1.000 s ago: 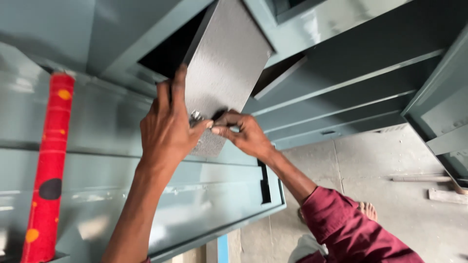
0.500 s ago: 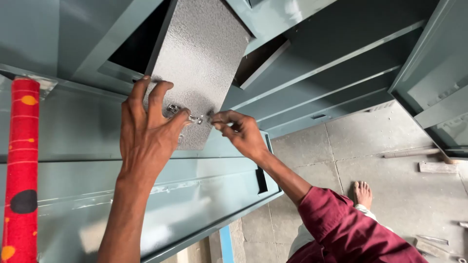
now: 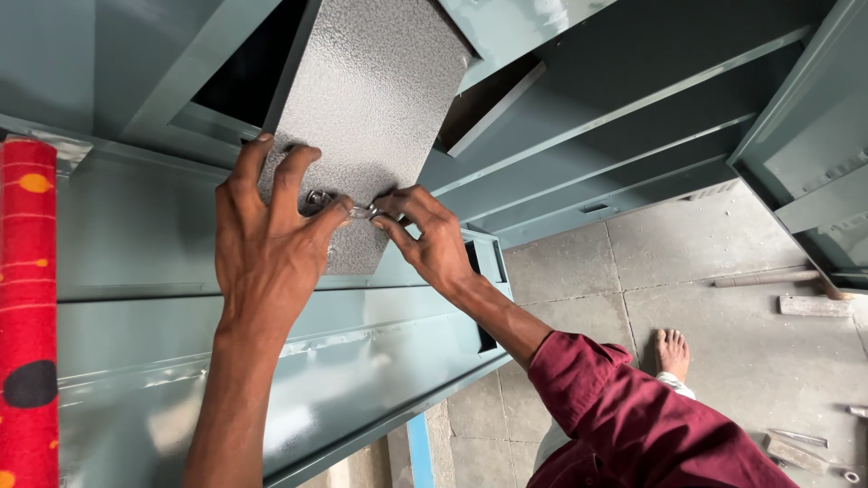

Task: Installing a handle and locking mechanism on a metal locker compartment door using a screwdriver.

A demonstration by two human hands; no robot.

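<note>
on grey textured panel [image 3: 371, 108], near its lower edge, small silver key [image 3: 362, 211] sits in lock. my left hand [image 3: 271, 244] spread flat, bracing panel, gripping nothing. my right hand [image 3: 425, 237] pinches key. key seated; panel tilted out of green cabinet [image 3: 271, 361], not flush.

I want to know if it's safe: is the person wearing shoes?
No, the bare foot on the concrete floor has no shoe on it.
</note>
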